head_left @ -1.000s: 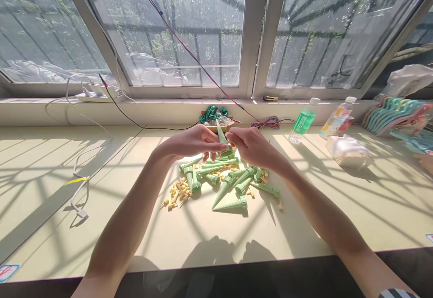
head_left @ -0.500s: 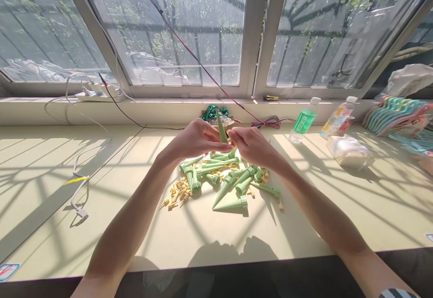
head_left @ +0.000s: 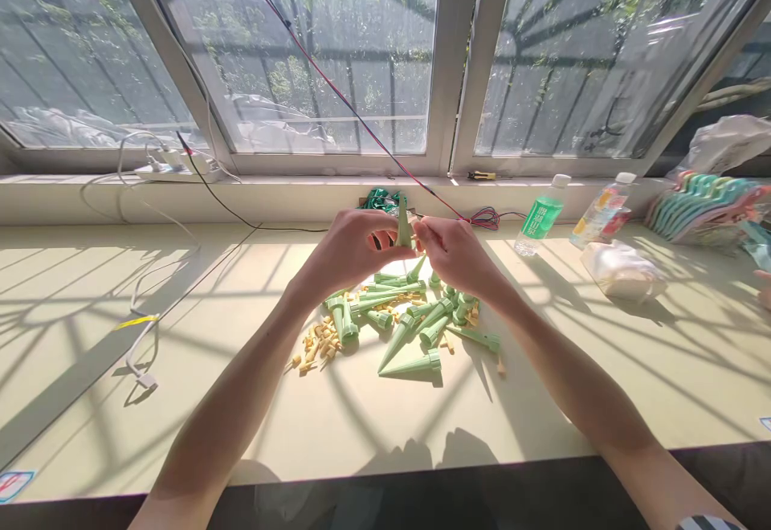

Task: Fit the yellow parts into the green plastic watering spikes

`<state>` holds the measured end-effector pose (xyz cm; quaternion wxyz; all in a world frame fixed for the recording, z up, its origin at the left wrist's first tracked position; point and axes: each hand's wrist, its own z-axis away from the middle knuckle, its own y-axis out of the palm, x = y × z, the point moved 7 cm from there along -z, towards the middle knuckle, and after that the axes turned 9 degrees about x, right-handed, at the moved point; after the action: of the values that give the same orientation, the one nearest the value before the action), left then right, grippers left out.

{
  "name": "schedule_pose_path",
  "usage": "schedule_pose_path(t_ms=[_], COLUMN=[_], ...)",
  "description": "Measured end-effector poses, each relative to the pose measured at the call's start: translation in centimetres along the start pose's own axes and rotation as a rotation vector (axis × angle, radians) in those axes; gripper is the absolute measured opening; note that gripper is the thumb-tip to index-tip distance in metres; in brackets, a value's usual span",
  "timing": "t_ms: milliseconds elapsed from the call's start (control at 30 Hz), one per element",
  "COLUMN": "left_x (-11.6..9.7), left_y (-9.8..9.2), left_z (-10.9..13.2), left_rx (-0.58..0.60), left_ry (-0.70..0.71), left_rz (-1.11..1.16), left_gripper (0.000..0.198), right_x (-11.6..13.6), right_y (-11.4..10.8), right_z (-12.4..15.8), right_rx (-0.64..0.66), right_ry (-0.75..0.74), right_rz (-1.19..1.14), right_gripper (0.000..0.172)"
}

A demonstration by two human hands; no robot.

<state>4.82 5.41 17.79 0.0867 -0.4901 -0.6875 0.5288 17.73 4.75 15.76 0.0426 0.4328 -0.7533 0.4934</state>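
Cones (head_left: 396,344) and pegs (head_left: 322,343), too overlapped to count, form one pile (head_left: 434,315). Over the pile, the left hand (head_left: 355,245) clasps one upright cone (head_left: 403,226); the right hand (head_left: 451,250) curls beside it, its grip hidden. Right of the pile, another person's hand (head_left: 764,286) is cut off; farther back, two bottles (head_left: 542,213) stand. Behind the pile, one green bundle (head_left: 379,199) is partly hidden.

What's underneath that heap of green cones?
Small yellow pegs show between and beside the green cones, all on the pale table. Whatever lies directly beneath the cones is covered.
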Motion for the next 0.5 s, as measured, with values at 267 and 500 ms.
schedule_pose_path(t_ms=[267,500], left_x=[2.4,2.6], left_y=[-0.7,1.5], left_z=[-0.1,0.2], left_rx=[0.036,0.39], left_ry=[-0.145,-0.227], left_rz=[0.366,0.546], left_gripper=[0.045,0.067], right_x=[0.3,1.1], right_y=[-1.1,-0.9], right_z=[0.3,0.4], right_rx=[-0.102,-0.071], right_ry=[-0.016,-0.094], right_rz=[-0.02,-0.032], right_gripper=[0.038,0.035])
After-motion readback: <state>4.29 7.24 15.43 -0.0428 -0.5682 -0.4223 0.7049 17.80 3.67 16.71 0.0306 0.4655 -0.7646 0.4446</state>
